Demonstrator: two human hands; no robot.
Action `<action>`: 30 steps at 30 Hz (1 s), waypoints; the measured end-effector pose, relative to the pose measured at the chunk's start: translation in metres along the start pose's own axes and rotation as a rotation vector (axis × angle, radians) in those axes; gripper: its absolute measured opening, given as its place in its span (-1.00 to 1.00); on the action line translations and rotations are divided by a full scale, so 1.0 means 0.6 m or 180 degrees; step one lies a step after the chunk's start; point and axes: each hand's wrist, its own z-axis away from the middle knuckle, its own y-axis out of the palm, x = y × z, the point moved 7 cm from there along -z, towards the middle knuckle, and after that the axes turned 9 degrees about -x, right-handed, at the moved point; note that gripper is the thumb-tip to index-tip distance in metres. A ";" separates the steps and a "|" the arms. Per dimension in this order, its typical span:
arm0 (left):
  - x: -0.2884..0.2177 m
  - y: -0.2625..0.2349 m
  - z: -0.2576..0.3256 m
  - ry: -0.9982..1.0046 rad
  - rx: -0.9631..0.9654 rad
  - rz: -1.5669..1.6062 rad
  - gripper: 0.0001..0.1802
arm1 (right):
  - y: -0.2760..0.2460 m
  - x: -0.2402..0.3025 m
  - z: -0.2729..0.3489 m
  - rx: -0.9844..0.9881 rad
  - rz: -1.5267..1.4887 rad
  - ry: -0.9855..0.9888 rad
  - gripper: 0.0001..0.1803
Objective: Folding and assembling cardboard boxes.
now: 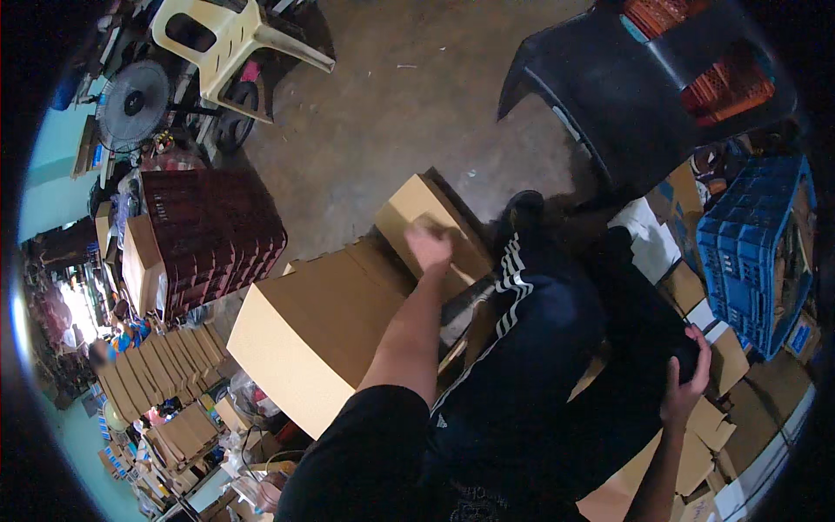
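My left hand [432, 246] is over a small brown cardboard box [409, 204] on the floor ahead of me. Motion smears its fingers, so I cannot make out whether they grip the cardboard. Under my left forearm stands a larger open cardboard carton [326, 300], its pale side panel facing me on the left. My right hand [690, 374] rests around my right knee with thumb and fingers apart, holding nothing.
A dark red plastic crate [209, 230] stands at left, below a fan [133, 103] and a cream plastic chair [217, 52]. At right are a black plastic chair [609, 96], a blue crate [748, 252] and cardboard pieces [774, 409]. Stacked cardboard [165, 370] and a person [117, 344] appear far left.
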 end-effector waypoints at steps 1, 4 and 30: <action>-0.057 -0.036 -0.011 0.0576 0.0102 -0.0392 -0.30 | 0.000 0.011 -0.003 -0.0020 -0.0215 -0.0010 -0.40; -0.110 -0.069 -0.042 0.1353 0.0380 -0.1278 -0.18 | 0.025 0.031 -0.009 0.0024 -0.0579 -0.0072 -0.42; -0.188 -0.121 -0.202 0.1563 0.2458 -0.1261 -0.32 | 0.026 0.004 -0.004 -0.0123 -0.0177 0.0011 -0.64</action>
